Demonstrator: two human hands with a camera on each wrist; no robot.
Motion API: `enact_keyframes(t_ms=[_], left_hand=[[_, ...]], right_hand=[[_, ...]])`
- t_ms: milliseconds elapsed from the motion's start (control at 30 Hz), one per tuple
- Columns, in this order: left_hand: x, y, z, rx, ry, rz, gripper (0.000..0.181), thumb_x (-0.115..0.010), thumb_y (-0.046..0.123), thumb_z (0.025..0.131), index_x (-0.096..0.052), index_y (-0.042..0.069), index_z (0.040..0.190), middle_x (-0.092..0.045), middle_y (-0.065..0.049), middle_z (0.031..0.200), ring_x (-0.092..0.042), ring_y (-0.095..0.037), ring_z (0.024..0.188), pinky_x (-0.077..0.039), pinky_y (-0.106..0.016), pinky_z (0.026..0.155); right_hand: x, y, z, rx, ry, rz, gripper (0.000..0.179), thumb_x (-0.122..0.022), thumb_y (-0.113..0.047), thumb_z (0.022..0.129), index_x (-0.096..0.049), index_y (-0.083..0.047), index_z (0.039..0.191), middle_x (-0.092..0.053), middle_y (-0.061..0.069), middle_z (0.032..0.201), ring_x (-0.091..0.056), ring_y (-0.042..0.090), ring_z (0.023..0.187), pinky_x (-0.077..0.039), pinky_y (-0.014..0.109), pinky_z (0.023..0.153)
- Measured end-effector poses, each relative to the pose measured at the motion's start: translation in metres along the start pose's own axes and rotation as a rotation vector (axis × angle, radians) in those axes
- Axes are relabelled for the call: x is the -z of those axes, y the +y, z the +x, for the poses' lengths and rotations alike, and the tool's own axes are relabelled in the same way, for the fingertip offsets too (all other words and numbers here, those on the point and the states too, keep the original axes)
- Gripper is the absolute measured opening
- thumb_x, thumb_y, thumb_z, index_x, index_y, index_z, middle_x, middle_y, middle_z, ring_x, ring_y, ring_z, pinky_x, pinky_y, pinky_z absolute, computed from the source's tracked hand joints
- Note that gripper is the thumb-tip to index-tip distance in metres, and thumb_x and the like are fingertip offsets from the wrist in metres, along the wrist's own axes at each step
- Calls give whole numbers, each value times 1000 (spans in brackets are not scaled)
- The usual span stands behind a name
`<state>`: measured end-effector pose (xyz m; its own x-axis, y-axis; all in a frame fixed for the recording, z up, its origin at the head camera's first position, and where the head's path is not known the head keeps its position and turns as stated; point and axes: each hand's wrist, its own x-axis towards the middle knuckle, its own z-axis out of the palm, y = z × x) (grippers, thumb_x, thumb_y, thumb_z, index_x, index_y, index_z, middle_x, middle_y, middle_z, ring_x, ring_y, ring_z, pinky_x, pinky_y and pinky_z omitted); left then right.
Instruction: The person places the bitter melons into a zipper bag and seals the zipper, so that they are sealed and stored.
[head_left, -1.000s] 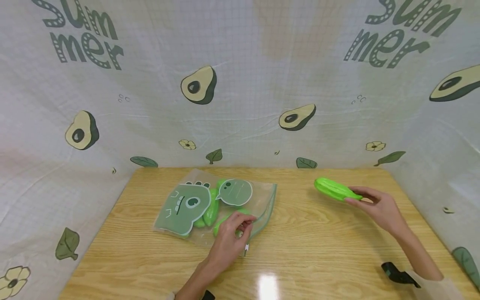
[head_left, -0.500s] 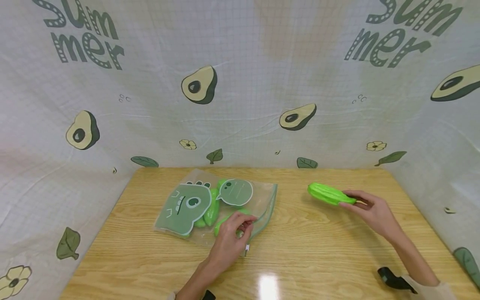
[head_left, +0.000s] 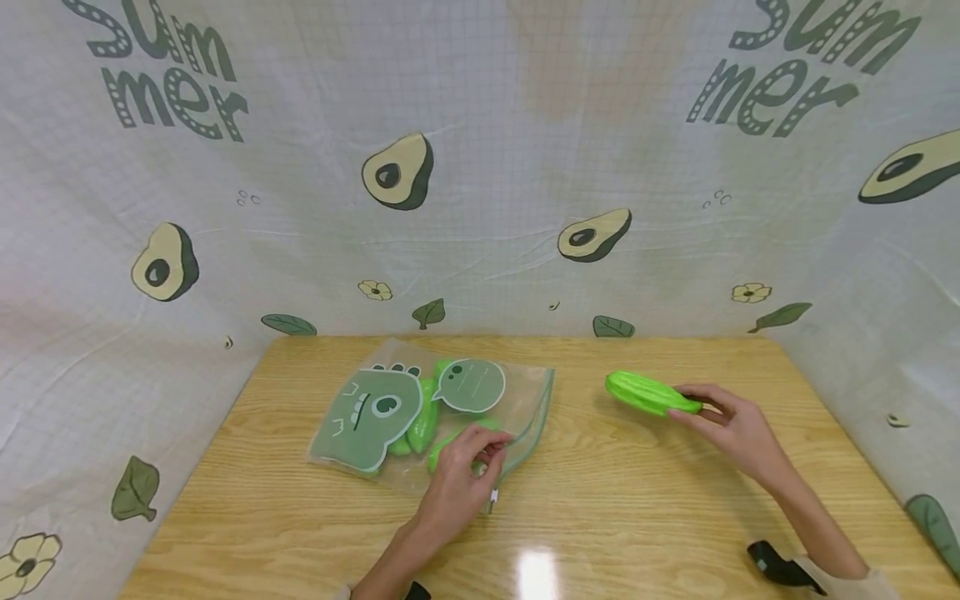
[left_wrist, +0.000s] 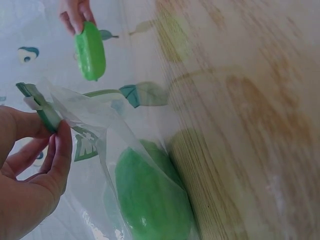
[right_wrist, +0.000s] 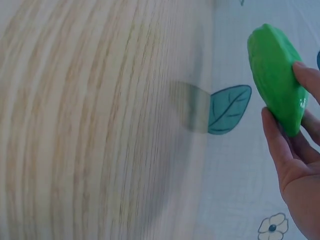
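A clear zip bag [head_left: 525, 392] with a green monster print lies on the left half of the table. My left hand [head_left: 461, 471] pinches its green zip edge near the slider, lifting that side, as the left wrist view shows. Inside the bag are several green toy vegetables [left_wrist: 150, 195], partly hidden by the print and my hand. To the right of the bag, my right hand [head_left: 738, 429] holds a bright green ridged toy bitter melon [head_left: 645, 393] by one end. The toy is above the table, its free end pointing left toward the bag.
The wooden table [head_left: 600, 517] meets a hanging cloth [head_left: 480, 275] printed with avocados and leaves at the back and both sides. A zip slider [head_left: 493, 497] hangs at the bag's near corner.
My right hand has moved left and slightly toward me with the toy bitter melon, nearer to the bag. The left hand and the bag have stayed in place.
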<state>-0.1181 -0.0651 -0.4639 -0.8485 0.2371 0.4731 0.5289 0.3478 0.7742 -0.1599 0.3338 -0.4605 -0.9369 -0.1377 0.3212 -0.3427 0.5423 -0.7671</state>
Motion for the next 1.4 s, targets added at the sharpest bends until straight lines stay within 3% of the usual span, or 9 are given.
enact_keyframes(t_ms=[467,933,1400], left_hand=[[-1,-3,0,8,2,0,22,-71,-12,89,-75,3,105,-67,-5,98,-66,-14,83,-60,-23,71],[-1,-2,0,12,18,12,21,-71,-12,89,-74,2,105,-68,-6,99,-67,-15,83,-61,-24,73],[-3,0,-1,24,42,6,22,-71,-12,88,-74,2,104,-68,-4,98,-66,-15,82,-61,-24,73]], right_hand=[[-15,-7,-1,66,-26,42,44,-75,0,92,-63,-1,134,-64,0,123,-59,-1,109,-54,12,88],[-33,-19,2,53,-57,79,41,-77,-2,91,-66,-1,131,-65,13,124,-61,-2,110,-56,16,90],[-57,-24,3,82,-100,169,42,-78,-2,90,-68,-5,130,-66,12,120,-63,5,108,-58,22,90]])
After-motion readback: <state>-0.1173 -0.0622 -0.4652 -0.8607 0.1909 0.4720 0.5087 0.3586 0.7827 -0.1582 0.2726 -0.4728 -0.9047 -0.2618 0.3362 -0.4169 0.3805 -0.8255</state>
